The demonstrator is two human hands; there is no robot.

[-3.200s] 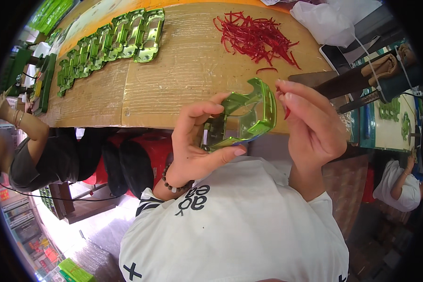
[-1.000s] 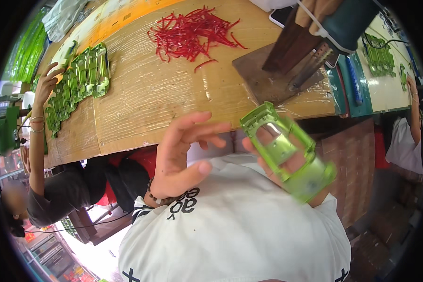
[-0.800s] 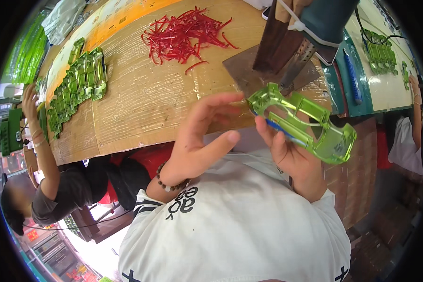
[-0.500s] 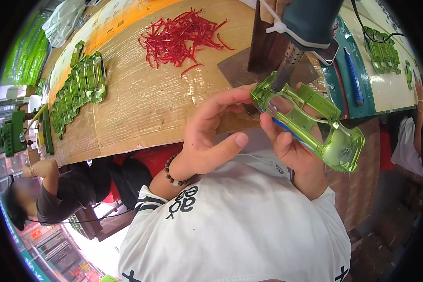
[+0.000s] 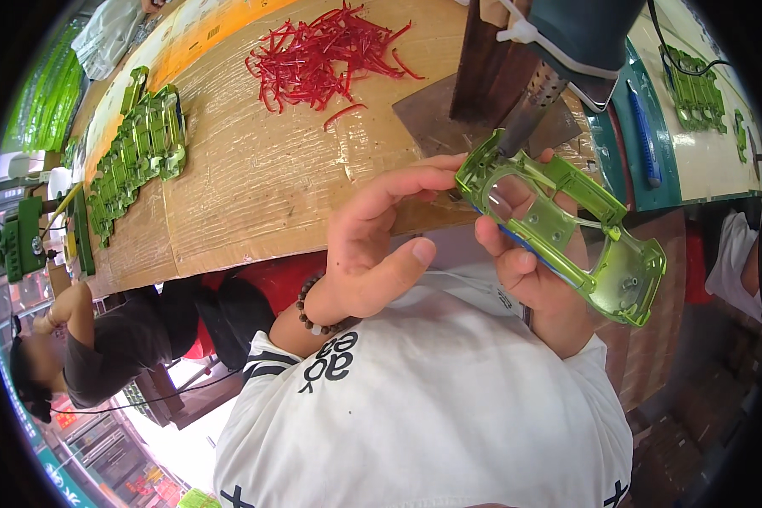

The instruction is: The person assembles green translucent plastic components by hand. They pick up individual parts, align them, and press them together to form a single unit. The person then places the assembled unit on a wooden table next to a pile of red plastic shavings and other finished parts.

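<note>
A long translucent green plastic housing (image 5: 550, 233) with openings along it is held slantwise over the table's near edge. My right hand (image 5: 540, 288) grips it from below, with the thumb and fingers closed round its side. At its upper left end, the index fingertip of my left hand (image 5: 366, 254) reaches the rim; whether it touches I cannot tell. That hand is otherwise spread, thumb stretched apart, holding nothing. Just above the same end points the perforated metal nozzle (image 5: 533, 106) of a dark teal heat-gun-like tool (image 5: 584, 38), whose tip is close to the plastic.
Red plastic strips (image 5: 330, 55) lie heaped on the film-covered table (image 5: 229, 186). More green housings (image 5: 140, 148) are lined up at left, others (image 5: 694, 93) at far right. A dark metal plate (image 5: 432, 114) lies under the tool. A blue pen-like cutter (image 5: 643, 135) lies right. Another person (image 5: 102, 356) sits left.
The housing has shifted slightly right and down in the picture with my right hand. The nozzle stays near its upper end, and my left hand keeps nearly the same spread pose.
</note>
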